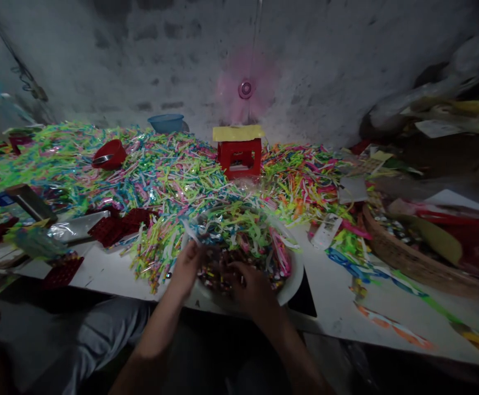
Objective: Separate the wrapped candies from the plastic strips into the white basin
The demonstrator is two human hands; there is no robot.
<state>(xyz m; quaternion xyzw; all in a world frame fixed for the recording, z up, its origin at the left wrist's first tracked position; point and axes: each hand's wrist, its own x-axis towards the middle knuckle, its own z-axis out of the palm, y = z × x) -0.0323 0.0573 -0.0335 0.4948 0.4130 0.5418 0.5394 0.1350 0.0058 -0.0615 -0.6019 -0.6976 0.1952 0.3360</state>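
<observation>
Far left of frame: dark red moulded trays (111, 226) lie at the edge of the heap, well apart from my hands. Upper left: a red bowl (108, 154) rests on the wide pile of bright plastic strips (161, 175). Lower centre: my left hand (187, 263) sits on the near-left rim of the white bowl (294, 274), fingers curled inward, pinching a few of the strips that overhang it; whether the pinch is fully closed I cannot tell, the light is poor. Just to its right, my right hand (252, 285) lies palm-down inside the bowl on the small dark mixed pieces (217, 270), fingers bent and digging in, apparently gripping a small clump. Judgement: the sorting goes best if the left steadies the rim while the right works shallowly, lifting little at a time so strips do not drag pieces over the edge. Centre top: a red stool (240, 156). Right: a woven basket (407, 260), untouched.
</observation>
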